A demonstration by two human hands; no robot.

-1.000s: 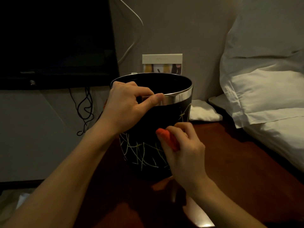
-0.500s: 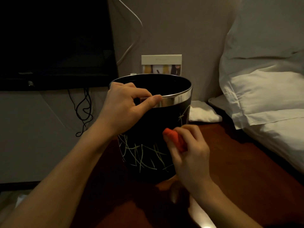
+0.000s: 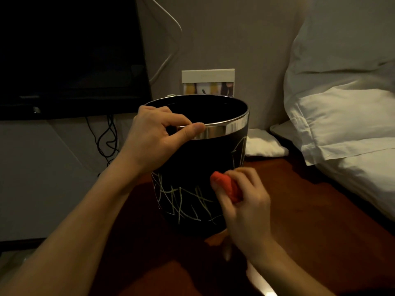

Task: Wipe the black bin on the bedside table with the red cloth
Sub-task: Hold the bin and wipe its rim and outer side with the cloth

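a: where is the bin?

b: the bin [image 3: 198,167] stands upright on the table [image 3: 310,210], a dark reddish wooden top, toward its far left part. it is black with pale scribbled lines low on its side and a shiny metal band round the top. its mouth is open and dark inside.

a: and the hands?

b: the left hand [image 3: 158,137] grips the near left rim, fingers curled over the edge into the bin, thumb pressed flat along the metal band outside. the right hand [image 3: 245,201] is lower and to the right, fingers curled round the cloth [image 3: 226,186], a small red wad bunched in its grip. the cloth's tip is against the bin's right side, just above the scribbles.

a: so both hands are clamped on something?

b: yes, the left on the rim, the right on the cloth. both forearms reach in from the near edge, bare.

a: what else is around?

b: right of the table, white pillows [image 3: 342,124] are piled on a bed. a small white pad [image 3: 263,144] lies on the table's far side, just right of the bin. behind the bin a card [image 3: 208,82] stands against the wall. far left is a dark screen [image 3: 68,56], with black cables [image 3: 106,139] hanging below it and a pale cord [image 3: 168,39] running down the wall.
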